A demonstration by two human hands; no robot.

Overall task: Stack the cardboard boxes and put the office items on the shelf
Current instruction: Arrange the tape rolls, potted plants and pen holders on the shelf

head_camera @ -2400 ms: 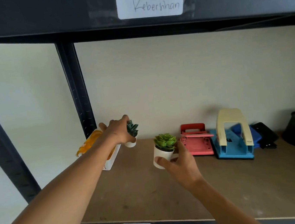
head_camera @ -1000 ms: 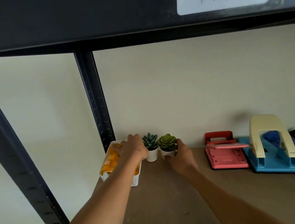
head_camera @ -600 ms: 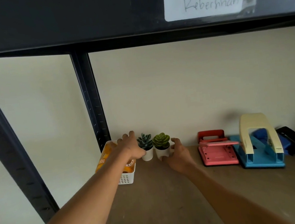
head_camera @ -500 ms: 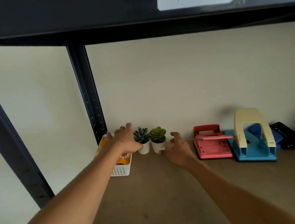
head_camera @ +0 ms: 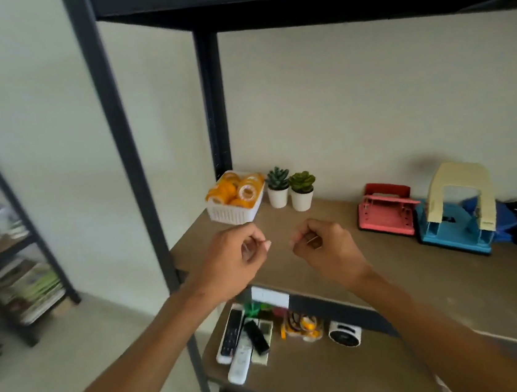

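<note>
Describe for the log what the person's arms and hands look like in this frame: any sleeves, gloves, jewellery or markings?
Both forearms are bare as far as the frame shows, with no sleeves in view. The left hand and right hand wear no gloves. No watch or bracelet shows at either wrist, and no ring is visible on the fingers that show. The left thumbnail looks pale and unpainted. Motion blur hides finer detail.

On the brown wooden shelf board [head_camera: 373, 279], a white slotted plastic basket [head_camera: 231, 213] of orange tape rolls [head_camera: 235, 189] sits at the back left corner. Just right of it stand two small white-potted succulents [head_camera: 290, 189], side by side. Well to their right lies a red metal hole punch [head_camera: 386, 213], then a blue-and-cream hole punch [head_camera: 455, 212]. On the lower board [head_camera: 320, 379] lie slim remote controls [head_camera: 240, 343].
</note>
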